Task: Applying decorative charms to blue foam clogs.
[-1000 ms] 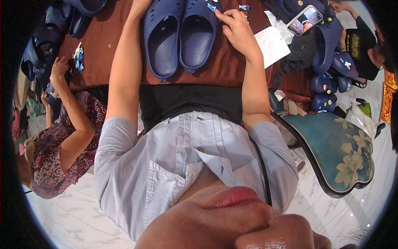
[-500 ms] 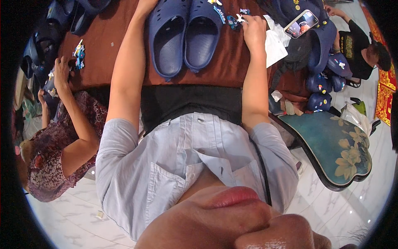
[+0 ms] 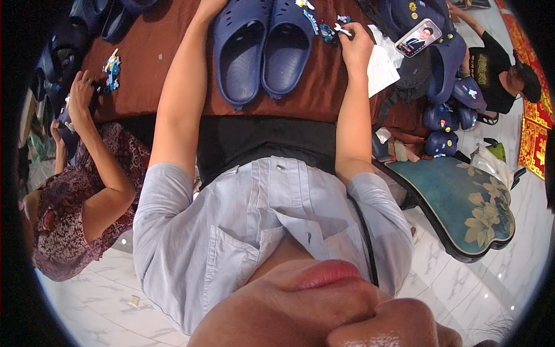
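Note:
A pair of navy clogs, the left clog point(image 3: 238, 61) and the right clog point(image 3: 285, 55), lies side by side with heels toward me on a brown cloth point(image 3: 153, 75). Colourful charms point(image 3: 311, 23) sit on the right clog's upper. At the top edge my left hand point(image 3: 211, 7) is against the left clog's outer side; its fingers are cut off by the frame. To the right of the pair, my right hand point(image 3: 357, 45) pinches a small white shoe charm point(image 3: 340, 27) between thumb and fingertips. Blue charms point(image 3: 327, 33) lie on the cloth beside it.
White paper point(image 3: 381, 63) lies right of my right hand. A phone point(image 3: 418, 38) rests among more navy clogs point(image 3: 446, 69). At left, a co-worker's hand point(image 3: 81, 95) is near other clogs, with a charm cluster point(image 3: 112, 70) close by. Another person point(image 3: 494, 78) is far right.
The clogs appear slightly farther right in the picture. My right hand has turned a little and shifted toward me, still pinching the white charm. The phone's screen picture has changed.

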### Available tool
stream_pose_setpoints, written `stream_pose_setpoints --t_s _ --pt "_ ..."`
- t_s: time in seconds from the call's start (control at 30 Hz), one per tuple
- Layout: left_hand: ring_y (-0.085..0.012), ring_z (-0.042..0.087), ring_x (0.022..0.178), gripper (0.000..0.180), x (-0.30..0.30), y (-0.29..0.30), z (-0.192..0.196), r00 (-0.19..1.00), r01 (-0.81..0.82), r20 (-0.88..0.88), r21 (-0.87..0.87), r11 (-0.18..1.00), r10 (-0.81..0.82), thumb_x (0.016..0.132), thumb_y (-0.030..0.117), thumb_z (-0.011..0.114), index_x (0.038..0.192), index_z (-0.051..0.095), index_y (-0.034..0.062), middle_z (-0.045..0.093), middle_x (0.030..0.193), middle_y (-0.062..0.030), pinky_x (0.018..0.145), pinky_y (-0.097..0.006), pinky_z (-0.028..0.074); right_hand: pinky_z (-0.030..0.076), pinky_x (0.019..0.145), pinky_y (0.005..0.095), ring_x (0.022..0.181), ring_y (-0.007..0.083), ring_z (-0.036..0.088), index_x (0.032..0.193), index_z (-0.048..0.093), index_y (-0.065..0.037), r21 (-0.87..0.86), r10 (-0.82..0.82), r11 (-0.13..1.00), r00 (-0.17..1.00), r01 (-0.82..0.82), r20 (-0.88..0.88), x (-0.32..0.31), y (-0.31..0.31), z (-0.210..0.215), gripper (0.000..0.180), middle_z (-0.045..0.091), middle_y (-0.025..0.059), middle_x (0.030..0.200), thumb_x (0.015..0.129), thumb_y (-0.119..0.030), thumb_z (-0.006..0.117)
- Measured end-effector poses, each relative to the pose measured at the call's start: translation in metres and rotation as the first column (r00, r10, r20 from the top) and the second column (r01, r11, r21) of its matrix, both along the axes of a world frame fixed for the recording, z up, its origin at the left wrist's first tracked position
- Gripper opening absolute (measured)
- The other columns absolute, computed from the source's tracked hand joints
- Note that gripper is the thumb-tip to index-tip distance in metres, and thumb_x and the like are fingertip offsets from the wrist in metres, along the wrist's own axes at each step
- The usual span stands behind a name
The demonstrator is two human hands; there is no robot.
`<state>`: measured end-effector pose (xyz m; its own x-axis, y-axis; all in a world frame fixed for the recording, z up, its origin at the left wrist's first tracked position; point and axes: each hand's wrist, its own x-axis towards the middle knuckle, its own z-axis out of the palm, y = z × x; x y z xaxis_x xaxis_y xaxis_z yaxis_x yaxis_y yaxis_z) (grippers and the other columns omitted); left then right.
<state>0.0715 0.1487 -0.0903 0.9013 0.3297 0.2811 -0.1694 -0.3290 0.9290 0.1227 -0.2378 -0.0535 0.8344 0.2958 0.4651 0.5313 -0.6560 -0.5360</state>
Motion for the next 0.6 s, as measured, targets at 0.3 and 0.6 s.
stream_pose_setpoints --t_s 0.3,0.6 --pt "-0.0149 0.066 0.095 0.024 -0.001 0.0 -0.002 1.0 -0.027 -0.006 -0.012 1.0 0.027 0.097 0.018 0.065 0.109 0.074 -0.0011 0.074 0.101 -0.0059 0.09 -0.029 0.052 0.051 0.077 0.0431 0.085 0.0354 0.066 0.092 0.069 -0.003 0.126 -0.012 0.992 0.995 0.025 -0.097 -0.004 0.003 0.003 0.017 0.07 0.0146 0.09 0.079 -0.008 0.079" --pt "-0.0149 0.066 0.095 0.023 0.002 0.001 -0.004 1.0 -0.013 -0.009 -0.014 1.0 0.013 0.098 0.017 0.064 0.107 0.074 -0.0015 0.074 0.1 -0.0058 0.09 -0.029 0.052 0.053 0.075 0.0389 0.081 0.0298 0.069 0.095 0.069 -0.002 0.261 -0.055 0.964 0.998 0.048 0.019 0.004 -0.001 -0.004 0.016 0.072 0.014 0.089 0.085 -0.011 0.077"
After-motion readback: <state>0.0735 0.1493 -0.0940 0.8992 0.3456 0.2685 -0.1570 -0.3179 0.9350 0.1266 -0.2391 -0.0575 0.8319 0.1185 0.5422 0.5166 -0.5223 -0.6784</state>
